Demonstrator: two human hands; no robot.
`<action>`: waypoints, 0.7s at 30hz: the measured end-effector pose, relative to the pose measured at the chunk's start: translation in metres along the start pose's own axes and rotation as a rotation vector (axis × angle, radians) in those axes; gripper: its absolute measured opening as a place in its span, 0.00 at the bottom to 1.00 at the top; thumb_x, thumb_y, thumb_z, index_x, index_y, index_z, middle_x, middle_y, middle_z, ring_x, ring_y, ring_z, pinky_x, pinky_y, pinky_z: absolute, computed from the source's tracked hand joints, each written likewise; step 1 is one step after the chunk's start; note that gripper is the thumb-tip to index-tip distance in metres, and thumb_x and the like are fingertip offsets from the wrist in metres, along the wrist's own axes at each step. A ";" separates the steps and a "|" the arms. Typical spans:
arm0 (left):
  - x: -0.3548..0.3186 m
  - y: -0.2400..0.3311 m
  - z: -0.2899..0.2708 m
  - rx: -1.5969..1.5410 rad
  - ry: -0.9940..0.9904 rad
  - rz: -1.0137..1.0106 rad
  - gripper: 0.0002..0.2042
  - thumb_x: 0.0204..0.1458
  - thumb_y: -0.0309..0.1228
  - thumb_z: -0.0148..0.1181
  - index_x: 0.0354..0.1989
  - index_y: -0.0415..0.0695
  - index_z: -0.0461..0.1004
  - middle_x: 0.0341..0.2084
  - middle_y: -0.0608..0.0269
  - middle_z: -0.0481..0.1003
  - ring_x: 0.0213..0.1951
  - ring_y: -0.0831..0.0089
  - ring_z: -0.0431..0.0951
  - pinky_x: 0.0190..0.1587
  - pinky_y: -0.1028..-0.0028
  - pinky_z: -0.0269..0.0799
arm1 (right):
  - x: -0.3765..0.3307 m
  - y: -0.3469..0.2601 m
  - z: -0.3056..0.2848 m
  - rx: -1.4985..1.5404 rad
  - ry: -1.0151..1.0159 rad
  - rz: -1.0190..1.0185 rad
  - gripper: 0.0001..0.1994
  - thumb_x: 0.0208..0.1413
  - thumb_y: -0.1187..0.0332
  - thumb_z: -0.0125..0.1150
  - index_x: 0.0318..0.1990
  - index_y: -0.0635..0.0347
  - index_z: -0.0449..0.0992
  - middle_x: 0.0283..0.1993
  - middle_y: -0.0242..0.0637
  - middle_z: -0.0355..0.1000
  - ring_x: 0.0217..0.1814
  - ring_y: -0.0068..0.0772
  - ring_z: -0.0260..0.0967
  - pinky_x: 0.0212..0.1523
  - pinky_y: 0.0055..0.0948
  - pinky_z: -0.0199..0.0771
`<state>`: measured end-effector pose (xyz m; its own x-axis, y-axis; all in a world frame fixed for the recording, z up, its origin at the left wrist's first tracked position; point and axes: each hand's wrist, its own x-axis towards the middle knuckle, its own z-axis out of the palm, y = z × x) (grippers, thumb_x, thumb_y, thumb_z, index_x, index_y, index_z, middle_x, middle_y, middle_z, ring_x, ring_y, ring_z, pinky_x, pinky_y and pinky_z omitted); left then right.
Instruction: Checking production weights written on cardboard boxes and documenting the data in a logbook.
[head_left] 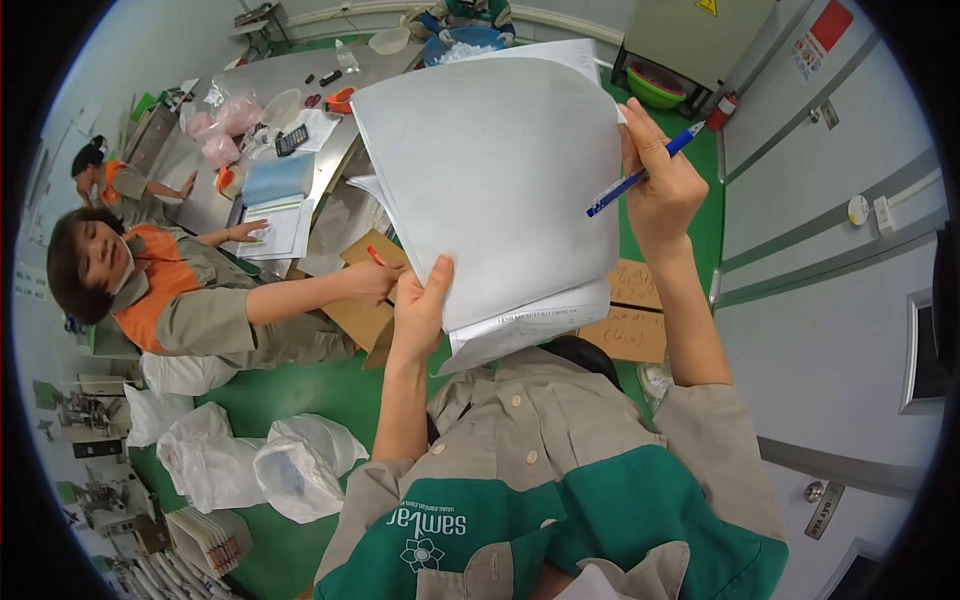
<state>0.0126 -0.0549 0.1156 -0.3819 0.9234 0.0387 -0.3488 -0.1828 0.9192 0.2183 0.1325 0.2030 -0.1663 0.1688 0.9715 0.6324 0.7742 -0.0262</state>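
A thick sheaf of white papers (490, 190) is held up in front of my chest, its top sheet blank and bowed. Its lower edge folds over, and a printed sheet (540, 318) shows beneath. My left hand (424, 305) is closed on the lower left edge, thumb on top. My right hand (665, 190) is closed round a blue pen (612, 196), which slants down to the left. The same hand's fingertips pinch the sheaf's upper right edge. Close to my left wrist, a co-worker's hand (372, 282) holds a red pen (376, 256).
A metal table (370, 80) at the far left bears a calculator (291, 140), a blue folder (278, 178) and pink bags (235, 115). Co-workers sit along it. Cardboard boxes (637, 335) stand below the papers. White sacks (300, 465) rest on the green floor. Doors (830, 300) line the right.
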 end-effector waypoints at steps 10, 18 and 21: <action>0.074 -0.010 0.012 0.192 0.169 -0.227 0.32 0.62 0.55 0.42 0.58 0.34 0.62 0.52 0.56 0.70 0.49 0.66 0.74 0.50 0.69 0.73 | -0.013 0.038 -0.013 0.537 -0.233 0.553 0.08 0.53 0.76 0.66 0.40 0.67 0.76 0.30 0.30 0.75 0.31 0.17 0.71 0.32 0.17 0.71; 0.149 -0.033 0.055 0.087 0.059 -0.295 0.25 0.66 0.43 0.40 0.64 0.38 0.57 0.58 0.53 0.66 0.56 0.61 0.70 0.56 0.63 0.70 | -0.050 0.046 -0.069 0.319 -0.113 0.454 0.08 0.48 0.74 0.65 0.37 0.55 0.76 0.32 0.34 0.77 0.34 0.35 0.75 0.30 0.29 0.73; 0.246 -0.081 0.099 0.193 -0.010 -0.291 0.25 0.66 0.44 0.40 0.64 0.37 0.57 0.58 0.52 0.66 0.56 0.60 0.70 0.56 0.62 0.70 | -0.068 0.027 -0.086 0.298 -0.086 0.349 0.06 0.46 0.74 0.63 0.33 0.60 0.76 0.40 0.42 0.79 0.38 0.41 0.75 0.38 0.31 0.75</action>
<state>0.0314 0.2207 0.0891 -0.2814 0.9309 -0.2329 -0.2735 0.1548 0.9493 0.3117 0.0898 0.1565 -0.0523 0.4910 0.8696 0.4193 0.8011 -0.4271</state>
